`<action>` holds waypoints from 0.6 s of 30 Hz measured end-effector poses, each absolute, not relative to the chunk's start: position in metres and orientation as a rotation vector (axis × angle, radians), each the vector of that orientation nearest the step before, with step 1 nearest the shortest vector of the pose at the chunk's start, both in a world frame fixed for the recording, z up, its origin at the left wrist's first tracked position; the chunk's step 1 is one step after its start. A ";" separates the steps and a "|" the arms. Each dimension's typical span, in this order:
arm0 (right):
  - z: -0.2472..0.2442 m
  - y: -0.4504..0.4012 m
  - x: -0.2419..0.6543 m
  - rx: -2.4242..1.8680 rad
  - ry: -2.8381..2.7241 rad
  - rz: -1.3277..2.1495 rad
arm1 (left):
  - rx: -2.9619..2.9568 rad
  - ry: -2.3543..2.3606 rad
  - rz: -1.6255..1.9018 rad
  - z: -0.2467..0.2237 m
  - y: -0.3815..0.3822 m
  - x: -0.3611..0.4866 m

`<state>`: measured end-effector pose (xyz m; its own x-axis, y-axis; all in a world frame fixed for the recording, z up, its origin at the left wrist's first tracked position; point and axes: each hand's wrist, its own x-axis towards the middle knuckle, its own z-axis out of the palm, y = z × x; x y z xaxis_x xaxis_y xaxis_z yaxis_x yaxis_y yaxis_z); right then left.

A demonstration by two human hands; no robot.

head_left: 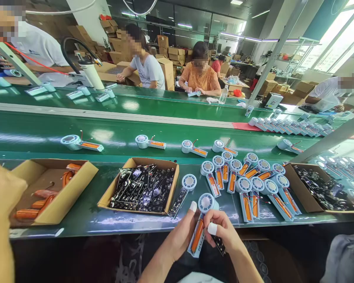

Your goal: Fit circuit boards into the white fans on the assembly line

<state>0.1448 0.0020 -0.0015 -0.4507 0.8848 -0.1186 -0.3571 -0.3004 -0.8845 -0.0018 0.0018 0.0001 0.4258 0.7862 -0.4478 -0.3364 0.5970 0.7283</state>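
A light-blue handheld fan with an open handle is held upright in front of me, its round head at the top. My left hand is closed around the fan's left side, a white cover on the thumb. An orange battery lies inside the handle. My right hand, also with a white thumb cover, pinches a dark circuit board beside the handle, its fingers close to the fan's right edge. Just beyond my hands, another circuit board lies on the bench below a fan head.
A cardboard box of circuit boards and a box of orange batteries stand left. Several open fans lie right, near another board box. Fans sit on the green conveyor. A co-worker's arm reaches in at left.
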 end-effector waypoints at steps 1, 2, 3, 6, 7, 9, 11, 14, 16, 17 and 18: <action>-0.002 0.002 0.146 -0.779 -1.035 1.854 | 0.540 0.855 0.746 -0.001 0.000 0.001; -0.003 0.002 0.148 -0.776 -1.032 1.845 | 0.503 0.875 0.745 -0.003 -0.002 0.003; -0.004 0.002 0.150 -0.782 -1.041 1.837 | 0.482 0.913 0.752 -0.005 -0.004 0.006; -0.007 0.003 0.154 -0.784 -1.067 1.828 | 0.414 0.975 0.789 -0.012 -0.010 0.014; -0.008 0.003 0.155 -0.778 -1.043 1.828 | 0.379 0.970 0.808 -0.013 -0.011 0.015; -0.008 0.003 0.155 -0.768 -0.953 1.810 | 0.335 0.951 0.868 -0.012 -0.011 0.017; -0.005 0.004 0.154 -0.786 -0.894 1.763 | 0.373 0.935 0.932 -0.009 -0.009 0.016; 0.003 0.005 0.152 -0.868 -0.936 1.665 | 0.545 0.921 1.010 -0.004 -0.005 0.010; 0.008 0.006 0.151 -0.928 -0.979 1.626 | 0.668 0.947 1.039 -0.003 -0.005 0.005; 0.010 0.007 0.150 -0.945 -0.987 1.624 | 0.726 0.973 1.046 -0.003 -0.006 0.003; 0.011 0.008 0.149 -0.953 -0.983 1.628 | 0.792 1.003 1.054 -0.004 -0.007 0.001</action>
